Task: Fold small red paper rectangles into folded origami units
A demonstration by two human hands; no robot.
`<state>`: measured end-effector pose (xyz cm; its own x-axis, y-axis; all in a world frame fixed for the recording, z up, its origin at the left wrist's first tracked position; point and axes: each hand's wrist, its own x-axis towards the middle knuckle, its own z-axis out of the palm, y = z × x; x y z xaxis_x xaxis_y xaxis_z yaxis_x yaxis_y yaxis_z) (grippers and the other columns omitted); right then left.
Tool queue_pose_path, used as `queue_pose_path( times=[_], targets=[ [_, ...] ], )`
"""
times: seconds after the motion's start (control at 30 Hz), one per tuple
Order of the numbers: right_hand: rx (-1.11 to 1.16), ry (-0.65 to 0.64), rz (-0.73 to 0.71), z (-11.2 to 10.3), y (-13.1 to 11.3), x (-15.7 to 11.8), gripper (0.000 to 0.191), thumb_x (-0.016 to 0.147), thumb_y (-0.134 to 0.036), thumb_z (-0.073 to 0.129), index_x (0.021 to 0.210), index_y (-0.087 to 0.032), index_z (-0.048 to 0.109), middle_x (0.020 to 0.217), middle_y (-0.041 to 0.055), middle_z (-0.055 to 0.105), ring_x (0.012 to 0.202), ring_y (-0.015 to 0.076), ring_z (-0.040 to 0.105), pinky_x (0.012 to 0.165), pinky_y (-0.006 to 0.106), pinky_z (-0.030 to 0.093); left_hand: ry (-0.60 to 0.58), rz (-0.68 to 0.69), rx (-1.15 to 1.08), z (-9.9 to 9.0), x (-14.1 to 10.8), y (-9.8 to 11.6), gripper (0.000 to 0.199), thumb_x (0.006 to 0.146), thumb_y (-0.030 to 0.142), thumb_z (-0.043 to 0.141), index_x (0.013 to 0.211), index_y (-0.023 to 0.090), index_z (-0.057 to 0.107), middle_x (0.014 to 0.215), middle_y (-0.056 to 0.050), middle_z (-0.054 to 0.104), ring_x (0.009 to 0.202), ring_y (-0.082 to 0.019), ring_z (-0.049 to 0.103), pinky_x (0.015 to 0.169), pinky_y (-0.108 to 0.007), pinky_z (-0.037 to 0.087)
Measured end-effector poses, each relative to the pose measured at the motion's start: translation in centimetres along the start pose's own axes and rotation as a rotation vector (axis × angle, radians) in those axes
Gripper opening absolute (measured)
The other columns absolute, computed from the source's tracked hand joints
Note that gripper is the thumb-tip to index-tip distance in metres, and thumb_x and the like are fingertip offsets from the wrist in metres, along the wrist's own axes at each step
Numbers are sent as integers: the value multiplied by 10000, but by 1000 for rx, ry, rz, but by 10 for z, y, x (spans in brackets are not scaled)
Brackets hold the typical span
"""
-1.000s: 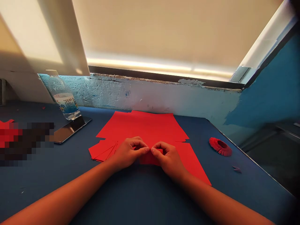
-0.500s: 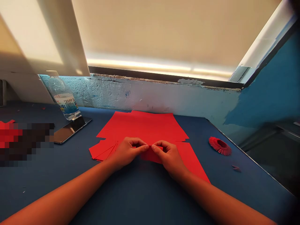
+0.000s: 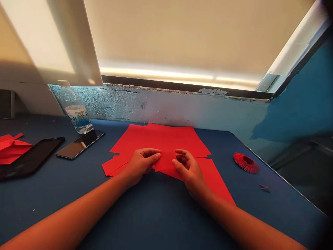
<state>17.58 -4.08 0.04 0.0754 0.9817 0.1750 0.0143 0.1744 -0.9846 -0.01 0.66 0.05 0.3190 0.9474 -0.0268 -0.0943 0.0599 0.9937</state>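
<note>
My left hand (image 3: 140,164) rests on the red paper, its curled fingers pointing right, and touches the left edge of a small folded red paper piece (image 3: 166,166). My right hand (image 3: 187,170) lies on the other side of that piece, fingers apart and bent. Beneath both hands lies a loose stack of red paper sheets (image 3: 158,139), overlapping and unevenly spread. Their lower parts are hidden by my hands and the folded piece. Whether my left hand grips the piece cannot be settled from this view.
On the dark blue tabletop (image 3: 52,208) stand a water bottle (image 3: 76,113) and a phone (image 3: 80,146). Further left lie a dark tablet or phone (image 3: 30,158) and red paper scraps (image 3: 11,149). Right are a red paper ring (image 3: 246,163) and a small scrap (image 3: 264,188), near the table edge (image 3: 283,180).
My hands have drawn apart from their pinch at the middle of the folded piece. The right hand's fingers have opened, and the piece now lies flatter between my hands.
</note>
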Motion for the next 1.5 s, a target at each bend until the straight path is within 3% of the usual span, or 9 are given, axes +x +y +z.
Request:
queue_pose_path(
  times=[0.1,0.33,0.5,0.63,0.77,0.93,1.23,1.33,1.5],
  targets=[
    [-26,-21,5,1,-2,-2,382,752,-294,638,1094,-215,488,836,24,632,719,155,586,665,278,447,-48,36,82,2,-3,2,358,735,370,653,1036,177,630,739,1,554,442,-32,349,405,-189,236],
    [-26,123,-9,-3,11,4,383,765,-396,631,1070,-214,488,733,4,614,685,168,587,615,279,441,-280,117,250,-1,-7,4,628,677,233,694,1270,202,489,682,10,561,620,-111,503,538,-205,372],
    [4,153,-1,-3,14,5,413,755,-445,630,1054,-197,489,739,11,609,678,175,588,593,280,445,-282,168,288,0,-6,3,494,728,258,642,1208,186,548,869,-47,627,719,-139,559,653,-251,442],
    [3,162,0,-3,15,5,436,751,-453,630,1066,-186,488,769,23,612,696,177,589,598,278,447,-295,177,271,3,-9,8,451,729,266,631,1172,202,583,1062,-75,609,768,-149,576,656,-243,445],
    [-18,143,-4,-3,13,4,413,762,-451,623,1061,-202,482,733,3,595,677,169,578,593,272,443,-238,144,270,5,-11,11,409,747,329,614,1128,180,623,854,-50,644,652,-131,540,545,-207,385],
    [-48,159,-7,-2,12,3,424,744,-459,635,1053,-201,500,742,8,601,670,164,575,577,260,442,-254,72,203,5,-12,13,404,754,320,601,1133,182,614,619,21,537,490,-78,409,437,-188,271],
    [-42,167,-16,-2,12,3,424,739,-470,637,1042,-206,503,704,-11,581,650,156,563,566,255,440,-231,82,114,1,-8,5,433,722,198,557,1153,162,579,553,56,467,429,-55,346,438,-189,273],
    [-31,145,-10,-1,10,3,416,744,-465,632,1042,-210,492,732,-5,589,674,162,576,587,263,453,-191,73,153,2,-8,5,397,744,259,570,1130,171,593,569,45,489,446,-63,373,430,-183,274],
    [-111,-2,-3,-1,8,2,447,749,-452,627,1087,-214,455,693,-19,582,622,156,560,565,270,443,-154,97,199,4,-6,6,340,776,389,567,995,143,652,535,40,455,430,-63,344,394,-179,244]
  ],
)
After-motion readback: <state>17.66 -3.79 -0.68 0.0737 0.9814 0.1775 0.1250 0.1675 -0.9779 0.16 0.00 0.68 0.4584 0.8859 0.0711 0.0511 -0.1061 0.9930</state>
